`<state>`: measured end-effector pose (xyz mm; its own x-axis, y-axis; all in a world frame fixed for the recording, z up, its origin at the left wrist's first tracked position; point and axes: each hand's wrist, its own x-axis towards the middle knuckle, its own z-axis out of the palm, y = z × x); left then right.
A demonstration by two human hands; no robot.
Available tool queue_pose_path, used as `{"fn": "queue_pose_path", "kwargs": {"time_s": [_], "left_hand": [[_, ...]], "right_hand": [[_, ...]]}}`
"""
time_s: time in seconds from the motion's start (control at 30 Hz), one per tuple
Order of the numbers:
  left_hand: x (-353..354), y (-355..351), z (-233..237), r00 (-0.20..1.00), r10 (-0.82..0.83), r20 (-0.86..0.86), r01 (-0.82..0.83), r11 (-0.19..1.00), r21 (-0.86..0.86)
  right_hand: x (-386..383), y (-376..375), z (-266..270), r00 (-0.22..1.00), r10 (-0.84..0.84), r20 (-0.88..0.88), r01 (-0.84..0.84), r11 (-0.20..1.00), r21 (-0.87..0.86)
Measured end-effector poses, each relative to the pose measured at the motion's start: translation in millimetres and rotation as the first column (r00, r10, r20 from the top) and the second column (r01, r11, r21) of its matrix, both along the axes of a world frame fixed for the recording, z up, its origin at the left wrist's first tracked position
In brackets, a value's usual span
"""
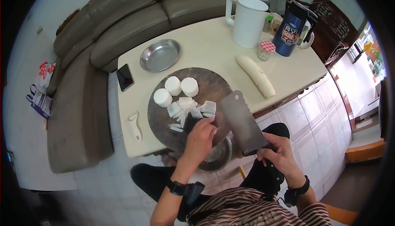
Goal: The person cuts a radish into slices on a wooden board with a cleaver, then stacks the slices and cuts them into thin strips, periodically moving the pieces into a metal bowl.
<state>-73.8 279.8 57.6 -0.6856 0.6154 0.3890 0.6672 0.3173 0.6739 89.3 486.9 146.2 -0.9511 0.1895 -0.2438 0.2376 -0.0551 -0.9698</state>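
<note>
My right hand [281, 154] grips a cleaver [242, 121] by its dark handle, its broad blade raised over the board's right edge. My left hand [200, 139] reaches over the round chopping board [222, 82] with its fingers curled together, fingertips right at a pile of white radish slices [187, 103]; what they hold, if anything, is hidden. A dark patch lies beside those fingers. Behind the slices stand three thick white radish chunks [189, 87]. A long peeled white radish [256, 76] rests on the table [201, 49], right of the board.
A steel dish [160, 56], a phone [125, 78] and a peeler [134, 126] lie to the left. At the back right stand a white pitcher [249, 24], a jar [266, 50] and a blue flask [289, 30]. Below the board's front edge is a metal bowl [225, 160].
</note>
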Motion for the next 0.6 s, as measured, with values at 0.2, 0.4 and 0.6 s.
{"fn": "queue_pose_path", "kwargs": {"time_s": [0.2, 0.4, 0.6], "left_hand": [[6.4, -11.1, 12.1, 0.979, 0.206, -0.001, -0.205, 0.976, 0.072], [16.4, -67.1, 11.4, 0.982, 0.181, 0.057, -0.175, 0.98, -0.095], [-26.0, -65.6, -2.0, 0.968, 0.24, -0.075, -0.245, 0.967, -0.066]], "right_hand": [[1.3, -7.8, 7.9, 1.0, 0.004, -0.009, -0.004, 1.0, 0.015], [-7.4, -13.9, 19.3, 0.977, 0.192, 0.097, -0.203, 0.972, 0.12], [-13.3, -29.9, 18.0, 0.979, 0.2, 0.04, -0.204, 0.964, 0.173]]}}
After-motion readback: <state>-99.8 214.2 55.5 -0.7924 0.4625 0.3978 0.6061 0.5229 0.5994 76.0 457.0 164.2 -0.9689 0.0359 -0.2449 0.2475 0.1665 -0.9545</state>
